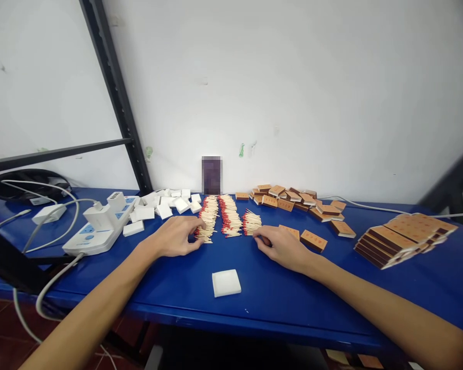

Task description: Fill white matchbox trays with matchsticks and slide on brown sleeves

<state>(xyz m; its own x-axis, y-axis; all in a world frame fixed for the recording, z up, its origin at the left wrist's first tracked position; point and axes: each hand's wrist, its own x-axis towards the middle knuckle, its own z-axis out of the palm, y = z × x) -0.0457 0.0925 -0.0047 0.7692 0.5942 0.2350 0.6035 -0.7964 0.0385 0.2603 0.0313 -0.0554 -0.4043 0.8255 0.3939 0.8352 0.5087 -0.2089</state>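
Matches (pixel 230 216) are laid in three rows on the blue table (pixel 170 293); at the left row, the thumb and forefinger of the left hand (pixel 179 237) are held apart, though whether any stick is pinched cannot be told; the right hand (pixel 284 247) is curled against the short right row, its grip too hidden to be read; rows could be splayed or mixed by a sideways drag of the fingertips; the white tray (pixel 226 283) in front could be knocked by a forearm; white boxes (pixel 164 202) are heaped beyond the left hand; by brown matchboxes (pixel 313 240) beside and beyond the right, outward movement is obstructed.
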